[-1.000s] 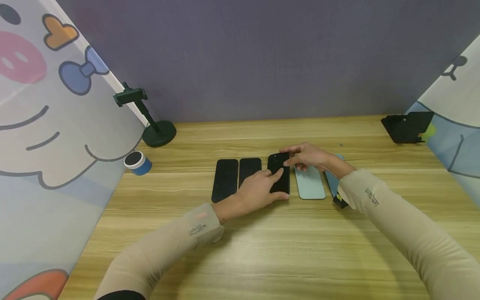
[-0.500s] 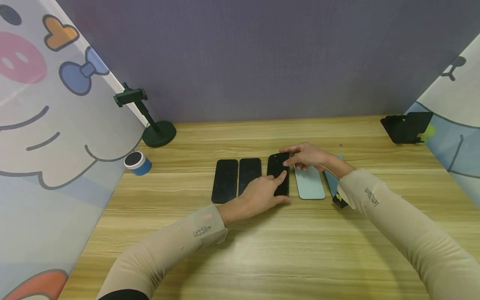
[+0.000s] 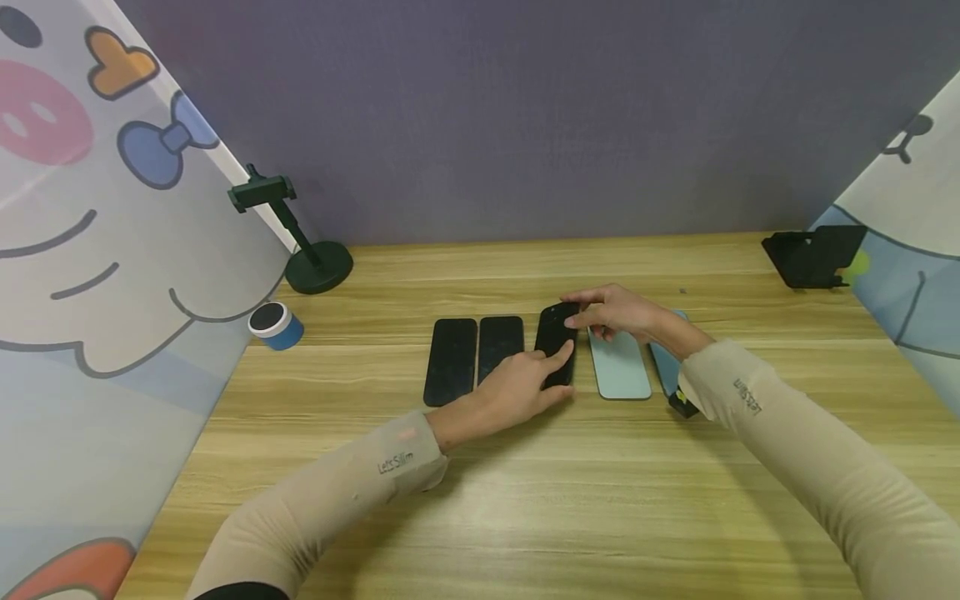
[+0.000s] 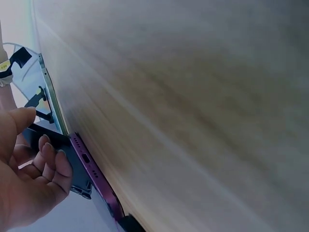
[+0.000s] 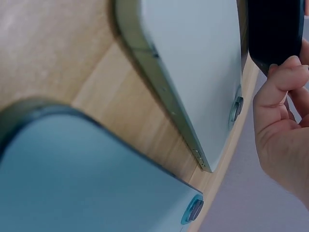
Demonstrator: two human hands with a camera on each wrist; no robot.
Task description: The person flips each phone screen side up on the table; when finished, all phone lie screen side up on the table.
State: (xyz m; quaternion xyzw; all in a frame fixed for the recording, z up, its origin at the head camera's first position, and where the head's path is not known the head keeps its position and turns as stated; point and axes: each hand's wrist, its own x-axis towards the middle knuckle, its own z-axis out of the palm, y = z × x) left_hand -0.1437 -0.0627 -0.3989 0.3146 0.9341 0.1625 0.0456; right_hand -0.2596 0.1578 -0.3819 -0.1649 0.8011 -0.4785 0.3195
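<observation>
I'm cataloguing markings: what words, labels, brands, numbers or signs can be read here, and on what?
"Let's S…im" on the left sleeve, middle letters blurred.
"Let's S…im" on the right sleeve, likewise blurred.
Yellow label, left wrist view's edge: too small to read.
Held black phone: no readable marks.

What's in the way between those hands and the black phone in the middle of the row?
Nothing that I can see. The right hand holds the black phone near its top, and the left hand touches it too.
</observation>
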